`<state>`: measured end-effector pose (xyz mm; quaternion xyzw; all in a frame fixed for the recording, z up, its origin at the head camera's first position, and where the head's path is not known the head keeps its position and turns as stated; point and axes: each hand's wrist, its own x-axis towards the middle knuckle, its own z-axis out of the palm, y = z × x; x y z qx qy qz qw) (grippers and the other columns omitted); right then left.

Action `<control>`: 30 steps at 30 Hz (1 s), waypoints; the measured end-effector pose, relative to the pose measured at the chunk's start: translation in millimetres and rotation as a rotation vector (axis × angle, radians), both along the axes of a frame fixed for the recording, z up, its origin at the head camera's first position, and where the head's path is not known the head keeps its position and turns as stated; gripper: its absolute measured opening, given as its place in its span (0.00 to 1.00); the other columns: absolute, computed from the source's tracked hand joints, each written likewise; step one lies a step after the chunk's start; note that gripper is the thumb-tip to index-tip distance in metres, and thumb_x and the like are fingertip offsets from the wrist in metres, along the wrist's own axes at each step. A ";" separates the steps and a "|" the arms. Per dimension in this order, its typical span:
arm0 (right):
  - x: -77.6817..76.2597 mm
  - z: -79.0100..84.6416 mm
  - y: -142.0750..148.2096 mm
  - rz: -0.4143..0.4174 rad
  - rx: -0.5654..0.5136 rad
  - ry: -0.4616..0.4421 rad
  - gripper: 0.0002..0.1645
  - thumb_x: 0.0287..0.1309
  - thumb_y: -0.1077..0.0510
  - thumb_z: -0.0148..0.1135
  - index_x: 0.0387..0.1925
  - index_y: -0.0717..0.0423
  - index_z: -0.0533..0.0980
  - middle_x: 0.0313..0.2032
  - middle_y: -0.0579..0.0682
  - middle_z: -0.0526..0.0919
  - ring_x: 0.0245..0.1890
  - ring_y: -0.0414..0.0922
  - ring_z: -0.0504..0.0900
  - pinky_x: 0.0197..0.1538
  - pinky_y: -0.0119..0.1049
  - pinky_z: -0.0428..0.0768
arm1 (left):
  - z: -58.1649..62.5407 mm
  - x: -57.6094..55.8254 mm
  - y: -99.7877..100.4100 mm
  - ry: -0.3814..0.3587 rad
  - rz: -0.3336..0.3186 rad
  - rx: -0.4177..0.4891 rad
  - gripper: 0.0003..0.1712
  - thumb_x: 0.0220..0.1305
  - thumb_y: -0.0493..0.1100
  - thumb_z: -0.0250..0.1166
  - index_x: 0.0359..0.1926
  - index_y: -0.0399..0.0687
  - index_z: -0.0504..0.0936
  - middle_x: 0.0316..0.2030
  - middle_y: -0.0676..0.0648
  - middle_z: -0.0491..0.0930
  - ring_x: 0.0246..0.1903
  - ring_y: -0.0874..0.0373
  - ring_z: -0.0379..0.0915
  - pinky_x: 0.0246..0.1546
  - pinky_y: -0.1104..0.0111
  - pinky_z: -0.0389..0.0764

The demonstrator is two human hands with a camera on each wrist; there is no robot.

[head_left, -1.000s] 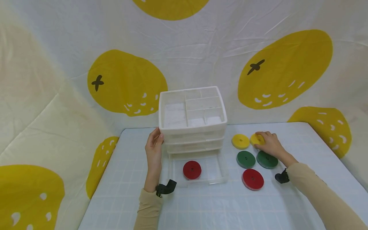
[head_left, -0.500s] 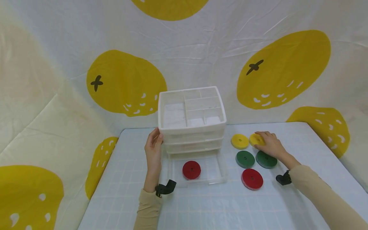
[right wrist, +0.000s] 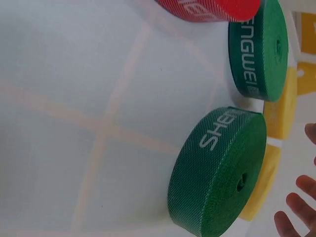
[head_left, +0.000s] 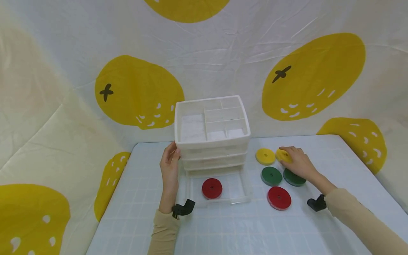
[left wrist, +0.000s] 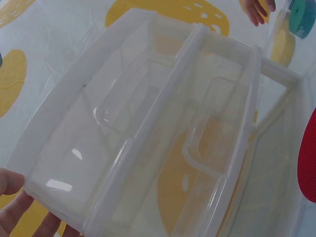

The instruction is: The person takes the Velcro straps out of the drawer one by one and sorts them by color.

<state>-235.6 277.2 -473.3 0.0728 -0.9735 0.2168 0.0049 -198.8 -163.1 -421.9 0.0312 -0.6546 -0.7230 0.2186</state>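
A white drawer unit with a divided top tray stands mid-table, its clear bottom drawer pulled out. My left hand holds the unit's left front edge, thumb in front and fingers at the side. A red roll of fabric tape lies flat in that drawer. At right, my right hand reaches over a yellow tape roll; the right wrist view shows its fingers spread and apart from the roll. Another yellow roll lies just left of it.
Two green tape rolls and a second red roll lie in front of the yellow ones. Two upper drawers are closed. A white cloth printed with yellow fruit hangs behind the table.
My right fingers have shifted slightly left over the yellow roll, and the right forearm has swung a little to the right. My left hand stays on the drawer unit.
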 end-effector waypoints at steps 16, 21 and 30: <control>34.9 19.2 -30.8 0.127 -0.050 0.108 0.27 0.58 0.58 0.63 0.60 0.58 0.72 0.58 0.64 0.74 0.58 0.62 0.68 0.55 0.69 0.68 | 18.5 10.7 3.0 -0.025 -0.032 -0.001 0.21 0.67 0.38 0.59 0.60 0.39 0.74 0.46 0.60 0.76 0.47 0.63 0.73 0.47 0.76 0.76; 41.8 25.8 -45.6 0.170 -0.042 0.124 0.28 0.56 0.57 0.66 0.59 0.57 0.72 0.57 0.62 0.76 0.57 0.60 0.70 0.55 0.64 0.73 | 23.8 14.6 4.7 -0.024 -0.033 -0.009 0.21 0.68 0.39 0.59 0.60 0.39 0.74 0.46 0.60 0.76 0.48 0.63 0.73 0.47 0.77 0.76; 52.7 33.4 -72.9 0.304 0.046 0.258 0.28 0.51 0.56 0.70 0.55 0.54 0.76 0.52 0.54 0.81 0.52 0.53 0.76 0.53 0.56 0.76 | 22.5 13.7 4.0 -0.028 -0.031 -0.008 0.21 0.68 0.39 0.59 0.60 0.40 0.74 0.46 0.59 0.76 0.47 0.63 0.73 0.48 0.77 0.77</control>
